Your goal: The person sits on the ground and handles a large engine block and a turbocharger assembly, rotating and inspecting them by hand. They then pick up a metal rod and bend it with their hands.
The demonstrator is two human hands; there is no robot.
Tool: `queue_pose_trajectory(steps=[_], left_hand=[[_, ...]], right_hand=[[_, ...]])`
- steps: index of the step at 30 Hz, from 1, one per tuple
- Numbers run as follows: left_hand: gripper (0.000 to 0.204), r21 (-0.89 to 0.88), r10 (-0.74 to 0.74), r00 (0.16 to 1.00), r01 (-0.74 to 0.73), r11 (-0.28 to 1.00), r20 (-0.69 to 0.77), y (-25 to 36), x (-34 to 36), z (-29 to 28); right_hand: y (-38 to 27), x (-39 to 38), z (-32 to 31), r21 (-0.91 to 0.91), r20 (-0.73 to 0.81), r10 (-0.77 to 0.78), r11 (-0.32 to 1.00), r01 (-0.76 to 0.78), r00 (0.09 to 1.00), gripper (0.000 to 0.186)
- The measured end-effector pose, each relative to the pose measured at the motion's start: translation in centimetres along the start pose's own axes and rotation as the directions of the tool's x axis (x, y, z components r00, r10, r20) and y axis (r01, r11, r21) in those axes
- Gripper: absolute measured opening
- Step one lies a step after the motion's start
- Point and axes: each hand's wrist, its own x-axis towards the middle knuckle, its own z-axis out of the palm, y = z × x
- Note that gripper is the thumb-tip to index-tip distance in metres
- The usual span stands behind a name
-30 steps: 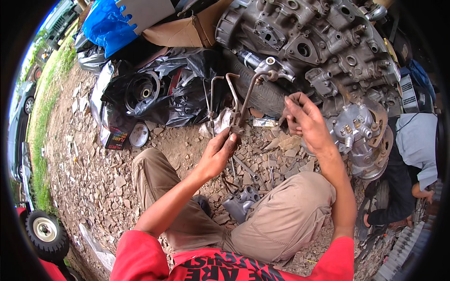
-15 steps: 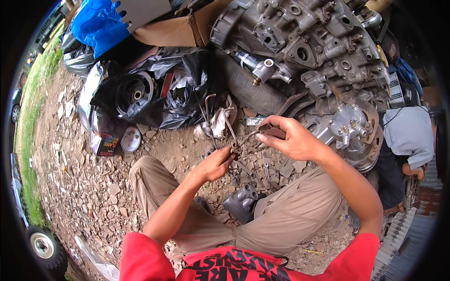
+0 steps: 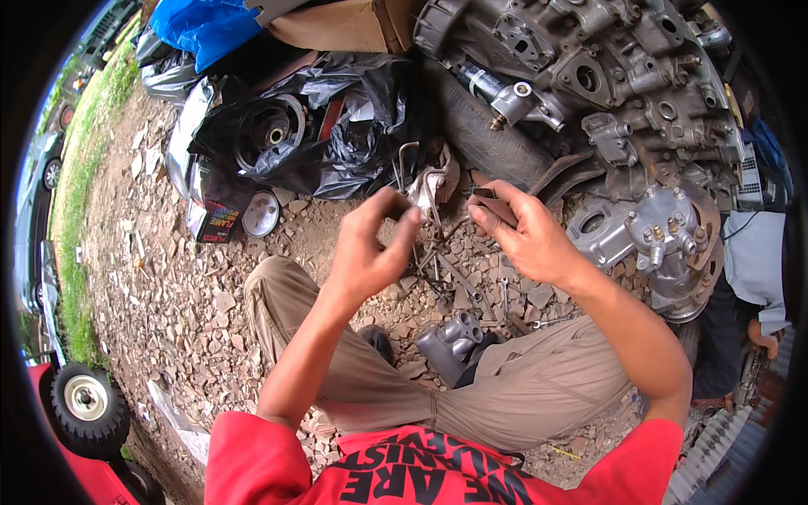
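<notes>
My left hand [image 3: 369, 248] is raised over the gravel with thumb and fingers apart and nothing visible between them. Across from it, my right hand [image 3: 539, 244] pinches a folded brown sheet, apparently sandpaper [image 3: 500, 208], between thumb and fingers. Between and below the hands, several wrenches and bent metal rods [image 3: 459, 278] lie on the stones, partly overlapping. A dirty pale rag [image 3: 438, 177] sits just beyond the hands, beside a bent-handled tool [image 3: 406, 156]. Nearer my crossed legs lies a grey metal pipe fitting with round openings [image 3: 450, 343].
A large engine block [image 3: 572, 76] fills the far right, with a bolted metal housing [image 3: 661, 231] before it. A tyre [image 3: 497, 135] lies beside black plastic bags [image 3: 353, 143] holding a pulley [image 3: 269, 135]. At the right edge is another person's grey sleeve [image 3: 755, 261].
My left hand has let go of the bent metal rod and lifted away, its fingers now apart. My right hand still holds the folded sheet. The whole view has shifted slightly.
</notes>
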Motion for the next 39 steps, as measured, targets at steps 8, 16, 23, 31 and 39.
queue_pose_trajectory(steps=[8,16,23,31,39], left_hand=[[0.033,-0.198,0.105,0.978,-0.069,0.978,0.18,-0.3,2.1,5.2],[0.024,-0.416,-0.169,0.983,0.183,0.891,0.07,-0.9,-0.3,6.2],[0.025,-0.537,-0.182,0.972,0.233,0.811,0.147,-0.4,-0.4,5.9],[0.034,-0.361,-0.015,0.99,0.064,0.93,0.139,-0.8,-0.5,6.1],[0.029,-0.514,-0.084,0.99,0.131,0.848,0.115,-0.7,-0.8,8.0]], right_hand=[[0.5,-0.2,-1.5,-0.028,-0.04,-0.125,0.992,0.124,0.991,0.018],[-0.4,-4.1,-2.1,-0.186,-0.283,0.016,0.98,-0.072,0.959,0.036],[0.0,-5.6,1.2,-0.427,-0.189,-0.205,0.898,0.108,0.96,0.053],[-0.6,-5.9,1.6,0.062,-0.478,-0.08,0.99,0.125,0.875,0.04],[1.3,-5.5,2.4,-0.268,-0.392,-0.284,0.945,0.187,0.875,0.025]])
